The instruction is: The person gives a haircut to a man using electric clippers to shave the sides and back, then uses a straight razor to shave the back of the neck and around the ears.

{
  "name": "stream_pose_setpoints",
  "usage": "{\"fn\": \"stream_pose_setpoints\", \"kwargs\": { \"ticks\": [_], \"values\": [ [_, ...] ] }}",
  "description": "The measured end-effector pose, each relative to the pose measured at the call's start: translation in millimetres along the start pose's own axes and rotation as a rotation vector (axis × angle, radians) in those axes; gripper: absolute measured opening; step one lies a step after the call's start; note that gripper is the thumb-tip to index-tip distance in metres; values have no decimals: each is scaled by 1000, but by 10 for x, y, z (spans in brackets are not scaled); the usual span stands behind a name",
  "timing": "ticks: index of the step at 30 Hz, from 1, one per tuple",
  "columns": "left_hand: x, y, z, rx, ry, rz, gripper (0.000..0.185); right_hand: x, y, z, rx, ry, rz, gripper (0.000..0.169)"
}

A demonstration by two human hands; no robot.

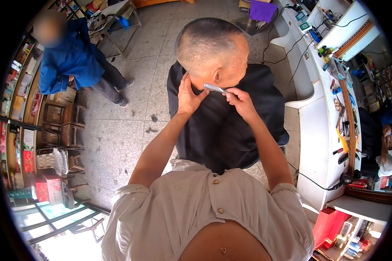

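Note:
A seated person with close-cropped hair (205,45) faces right, draped in a black barber's cape (222,130). My right hand (240,101) grips a straight razor (214,88), its pale metal part lying at the side of the neck, just below the ear. To the left, my left hand (190,98) rests on the nape, fingers pointing up behind the neck and thumb reaching toward the razor. It holds no tool. The contact line of the razor's edge with the skin is too small to make out.
Another person in a blue jacket (72,62) stands at the upper left, near wooden stools (63,122) and shelves. Along the right runs a white counter (317,130) with combs, clippers and cords below mirrors. A chair with a purple cloth (262,10) stands beyond the seated person.

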State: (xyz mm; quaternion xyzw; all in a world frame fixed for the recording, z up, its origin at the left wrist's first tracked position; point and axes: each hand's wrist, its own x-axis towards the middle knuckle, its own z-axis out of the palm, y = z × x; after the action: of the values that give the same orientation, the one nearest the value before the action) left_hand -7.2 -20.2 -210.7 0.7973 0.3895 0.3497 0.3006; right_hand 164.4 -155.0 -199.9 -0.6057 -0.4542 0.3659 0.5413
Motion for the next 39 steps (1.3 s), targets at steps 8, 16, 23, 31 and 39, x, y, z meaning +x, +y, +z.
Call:
{"fn": "stream_pose_setpoints", "kwargs": {
  "ticks": [8, 16, 23, 31, 39],
  "values": [
    [-20, 151, 23, 222, 70, 60, 103, -46, 44, -174, -85, -43, -100, 19],
    [-1, 15, 143, 149, 96, 59, 98, 159, 161, -257, -63, -134, 60, 22],
    [-22, 45, 134, 50, 125, 74, 92, 116, 15, -288, 65, -151, 91, 22],
    [-9, -5, 135, 44, 113, 91, 90, 144, 109, -351, 14, -126, 96, 20],
    [-14, 37, 126, 29, 110, 67, 89, 154, 190, -325, 15, -176, 109, 22]
  ]
}}
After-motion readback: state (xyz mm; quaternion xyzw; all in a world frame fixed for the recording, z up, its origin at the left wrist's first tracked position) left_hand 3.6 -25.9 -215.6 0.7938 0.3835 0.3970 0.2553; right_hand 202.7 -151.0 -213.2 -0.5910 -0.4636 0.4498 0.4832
